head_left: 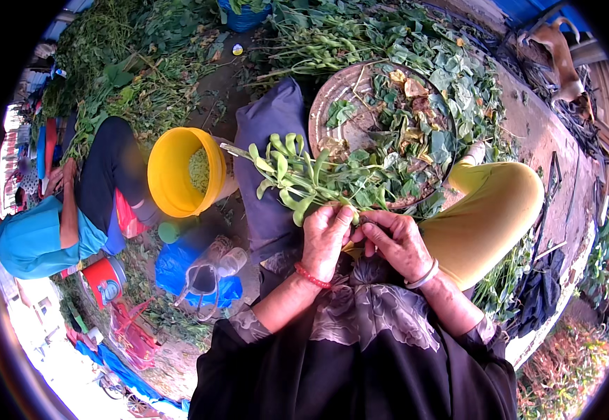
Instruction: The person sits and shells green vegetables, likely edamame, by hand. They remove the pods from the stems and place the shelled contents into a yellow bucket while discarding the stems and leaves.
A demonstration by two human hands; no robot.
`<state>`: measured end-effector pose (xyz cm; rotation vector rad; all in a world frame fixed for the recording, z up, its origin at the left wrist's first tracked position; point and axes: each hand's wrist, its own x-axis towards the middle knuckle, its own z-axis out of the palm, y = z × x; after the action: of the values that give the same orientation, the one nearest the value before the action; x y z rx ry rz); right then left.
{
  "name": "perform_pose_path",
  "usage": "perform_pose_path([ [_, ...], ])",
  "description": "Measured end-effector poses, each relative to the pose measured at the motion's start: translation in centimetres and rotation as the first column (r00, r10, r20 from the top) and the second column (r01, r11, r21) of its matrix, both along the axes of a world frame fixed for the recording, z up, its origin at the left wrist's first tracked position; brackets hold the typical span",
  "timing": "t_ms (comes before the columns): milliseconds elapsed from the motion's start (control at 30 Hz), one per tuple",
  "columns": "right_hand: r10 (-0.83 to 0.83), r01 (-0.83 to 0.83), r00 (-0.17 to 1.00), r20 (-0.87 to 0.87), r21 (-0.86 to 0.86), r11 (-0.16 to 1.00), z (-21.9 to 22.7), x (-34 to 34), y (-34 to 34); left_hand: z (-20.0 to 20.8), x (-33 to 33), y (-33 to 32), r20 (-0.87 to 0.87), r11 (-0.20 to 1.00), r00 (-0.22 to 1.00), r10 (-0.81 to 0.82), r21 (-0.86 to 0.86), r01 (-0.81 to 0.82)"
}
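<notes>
My left hand, with a red bead bracelet on the wrist, grips the stem end of a leafy green stalk with pods that sticks out to the upper left. My right hand, wearing a pale bangle, pinches the same stalk close beside the left, fingers curled at its base. Both hands sit above my lap, over dark patterned cloth. Just beyond them lies a round woven tray covered with torn leaves and yellowed scraps.
A yellow bucket holding shelled green beans stands to the left. Another person in a blue top sits farther left. Heaps of green stalks lie behind. My yellow-clad knee is at right. A dog stands top right.
</notes>
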<state>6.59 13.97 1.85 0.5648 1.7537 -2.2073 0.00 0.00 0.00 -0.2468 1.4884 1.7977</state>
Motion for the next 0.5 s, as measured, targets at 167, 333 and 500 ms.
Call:
perform_pose_path([
  [167,0.048,0.036,0.977,0.207,-0.385,0.922,0.3,-0.1,0.8,0.5,-0.5,-0.5,0.217,0.988,0.973,-0.082,0.149,0.050],
  [333,0.059,-0.049,0.994,0.089,-0.107,0.993,0.7,-0.4,-0.3,1.6,-1.2,-0.8,-0.100,0.959,0.954,-0.282,-0.023,0.281],
  [500,-0.008,0.007,0.998,0.066,0.022,1.000,-0.1,0.0,-0.6,0.4,-1.6,-1.7,-0.064,0.952,0.952,-0.300,0.042,0.303],
])
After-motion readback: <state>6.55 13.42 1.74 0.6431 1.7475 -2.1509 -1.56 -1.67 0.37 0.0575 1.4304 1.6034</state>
